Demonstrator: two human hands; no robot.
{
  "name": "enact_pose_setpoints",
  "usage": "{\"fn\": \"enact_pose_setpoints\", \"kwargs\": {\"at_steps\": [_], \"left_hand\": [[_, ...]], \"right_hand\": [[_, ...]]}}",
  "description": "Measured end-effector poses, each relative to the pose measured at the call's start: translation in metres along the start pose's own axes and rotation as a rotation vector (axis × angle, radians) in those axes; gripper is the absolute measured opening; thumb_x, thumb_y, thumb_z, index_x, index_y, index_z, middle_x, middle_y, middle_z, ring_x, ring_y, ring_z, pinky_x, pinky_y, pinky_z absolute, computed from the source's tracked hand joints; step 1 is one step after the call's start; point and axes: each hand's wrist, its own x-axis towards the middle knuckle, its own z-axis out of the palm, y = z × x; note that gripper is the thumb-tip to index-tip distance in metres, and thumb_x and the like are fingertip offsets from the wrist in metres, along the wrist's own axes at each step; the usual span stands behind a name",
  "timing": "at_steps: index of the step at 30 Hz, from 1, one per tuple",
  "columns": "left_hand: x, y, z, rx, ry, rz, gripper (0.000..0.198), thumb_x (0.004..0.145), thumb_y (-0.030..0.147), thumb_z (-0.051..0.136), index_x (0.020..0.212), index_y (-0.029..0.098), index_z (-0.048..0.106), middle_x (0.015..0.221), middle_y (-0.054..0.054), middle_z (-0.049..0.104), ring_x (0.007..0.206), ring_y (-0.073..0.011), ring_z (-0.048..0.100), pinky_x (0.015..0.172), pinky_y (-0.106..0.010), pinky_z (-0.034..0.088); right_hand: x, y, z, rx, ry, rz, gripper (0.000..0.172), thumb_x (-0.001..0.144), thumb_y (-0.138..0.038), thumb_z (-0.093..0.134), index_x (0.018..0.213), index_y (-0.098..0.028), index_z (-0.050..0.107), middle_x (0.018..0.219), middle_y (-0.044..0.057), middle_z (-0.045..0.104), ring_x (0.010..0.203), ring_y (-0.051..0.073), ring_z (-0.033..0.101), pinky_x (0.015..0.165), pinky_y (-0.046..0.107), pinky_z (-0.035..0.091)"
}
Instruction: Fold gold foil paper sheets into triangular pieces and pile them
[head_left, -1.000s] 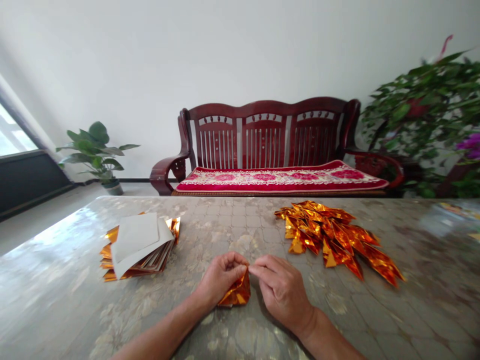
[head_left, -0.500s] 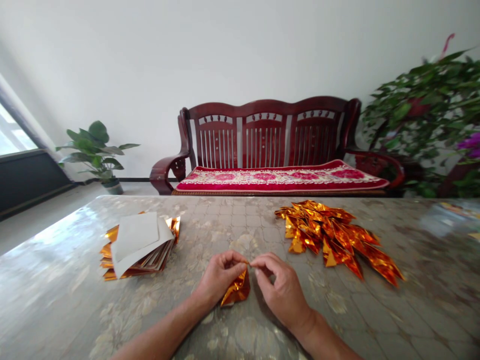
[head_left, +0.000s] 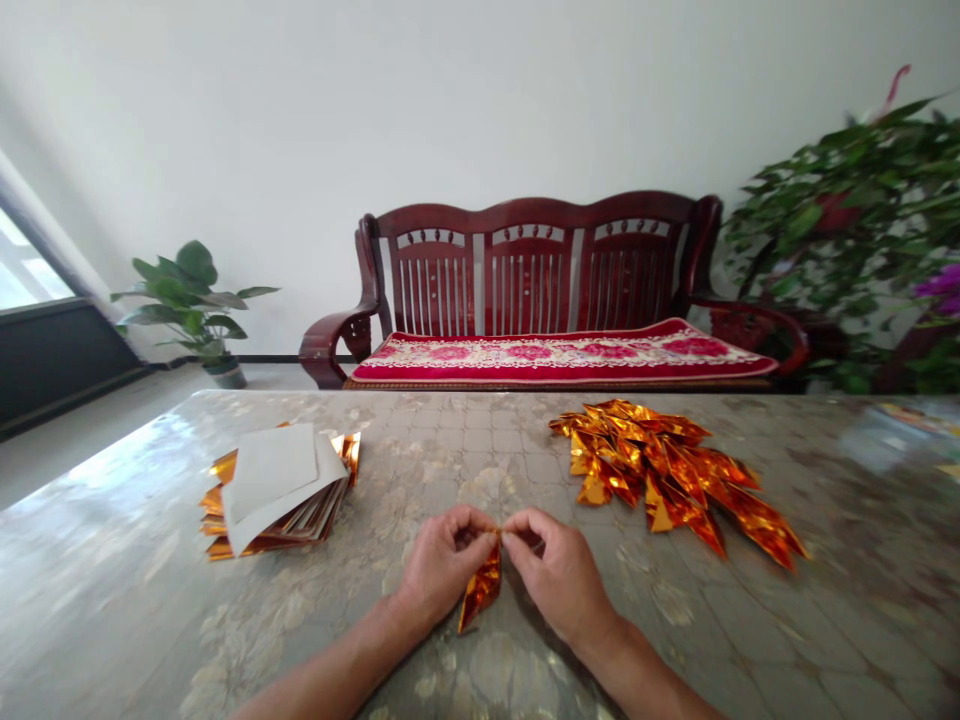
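Left hand (head_left: 444,565) and right hand (head_left: 556,578) both clenched, fingertips (head_left: 481,520) pinching the top of a folded gold foil piece (head_left: 481,587) mid-surface, toward the near side. Top end hidden by the fingers. Piece is narrow, creased, mirror-shiny, tilted with its point down-left. Can't tell if the point touches the patterned glossy surface (head_left: 127,470).

Pile of folded foil triangles (head_left: 660,475) sits loosely heaped ahead-right of the hands, toward the far edge. Stack of foil sheets (head_left: 281,495) with white paper sheets (head_left: 270,472) on top sits left of the hands, apart. Printed card (head_left: 911,420) at right edge, too blurred to read. Beyond far edge: red wooden bench (head_left: 529,270), floral cushion (head_left: 559,360).
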Motion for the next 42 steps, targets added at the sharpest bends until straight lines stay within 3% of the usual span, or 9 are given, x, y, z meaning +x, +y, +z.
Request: {"fn": "enact_pose_setpoints", "kwargs": {"at_steps": [5,9,15,19,24,29,33,42], "left_hand": [[-0.001,0.004,-0.001,0.122,0.071,0.035,0.013,0.075,0.022,0.058,0.075,0.015,0.069,0.065,0.000,0.066,0.060,-0.0132,0.059,0.057,-0.021,0.042],[-0.001,0.003,-0.002,0.173,0.088,0.071,0.012,0.074,0.020,0.059,0.076,0.016,0.070,0.066,0.000,0.067,0.061,-0.0131,0.059,0.057,-0.021,0.042],[0.000,0.000,-0.001,0.083,0.081,0.078,0.010,0.075,0.022,0.061,0.074,0.015,0.069,0.067,0.000,0.066,0.062,-0.0129,0.058,0.059,-0.021,0.043],[0.004,-0.002,-0.003,-0.243,0.013,0.002,0.015,0.072,0.029,0.068,0.073,0.015,0.066,0.063,0.001,0.063,0.060,-0.0121,0.056,0.058,-0.021,0.044],[0.007,0.002,-0.008,-0.463,-0.097,-0.062,0.028,0.066,0.037,0.078,0.072,0.014,0.063,0.056,0.003,0.059,0.051,-0.0085,0.049,0.051,-0.019,0.039],[0.006,0.006,-0.009,-0.494,-0.133,-0.043,0.034,0.066,0.042,0.081,0.070,0.014,0.062,0.055,0.004,0.057,0.050,-0.0070,0.047,0.050,-0.017,0.037],[0.006,0.004,-0.008,-0.486,-0.152,-0.042,0.034,0.067,0.043,0.081,0.071,0.014,0.063,0.056,0.003,0.058,0.051,-0.0077,0.048,0.050,-0.018,0.037],[0.006,0.001,-0.005,-0.410,-0.152,-0.079,0.034,0.063,0.041,0.082,0.067,0.014,0.063,0.054,0.004,0.055,0.049,-0.0070,0.044,0.048,-0.018,0.035]], "right_hand": [[-0.003,-0.004,-0.001,-0.074,-0.009,-0.048,0.018,0.088,-0.026,0.053,0.078,-0.021,0.067,0.075,0.001,0.070,0.071,0.017,0.063,0.067,0.025,0.044],[-0.006,-0.007,0.000,-0.153,-0.005,-0.071,0.010,0.085,-0.027,0.059,0.079,-0.022,0.066,0.077,0.001,0.070,0.071,0.017,0.063,0.067,0.026,0.042],[-0.008,-0.008,0.000,-0.211,0.022,-0.126,0.011,0.086,-0.025,0.058,0.079,-0.022,0.064,0.078,0.001,0.067,0.071,0.017,0.061,0.067,0.026,0.041],[-0.007,-0.008,-0.002,-0.087,-0.003,-0.164,0.022,0.093,-0.029,0.049,0.078,-0.020,0.063,0.076,0.002,0.065,0.072,0.016,0.059,0.068,0.025,0.041],[-0.006,-0.006,-0.003,0.166,-0.072,-0.067,0.025,0.091,-0.037,0.052,0.078,-0.019,0.064,0.066,-0.001,0.060,0.064,0.015,0.055,0.061,0.023,0.041],[-0.003,-0.006,-0.007,0.336,-0.130,0.011,0.031,0.092,-0.043,0.050,0.080,-0.018,0.064,0.070,0.001,0.061,0.068,0.016,0.056,0.062,0.024,0.043],[0.000,-0.008,-0.005,0.363,-0.091,0.057,0.029,0.085,-0.042,0.058,0.069,-0.018,0.059,0.060,-0.002,0.054,0.058,0.013,0.049,0.056,0.023,0.040],[0.003,-0.004,0.000,0.404,-0.035,0.063,0.021,0.074,-0.035,0.070,0.069,-0.017,0.062,0.059,-0.004,0.053,0.055,0.011,0.046,0.052,0.021,0.038]]}}
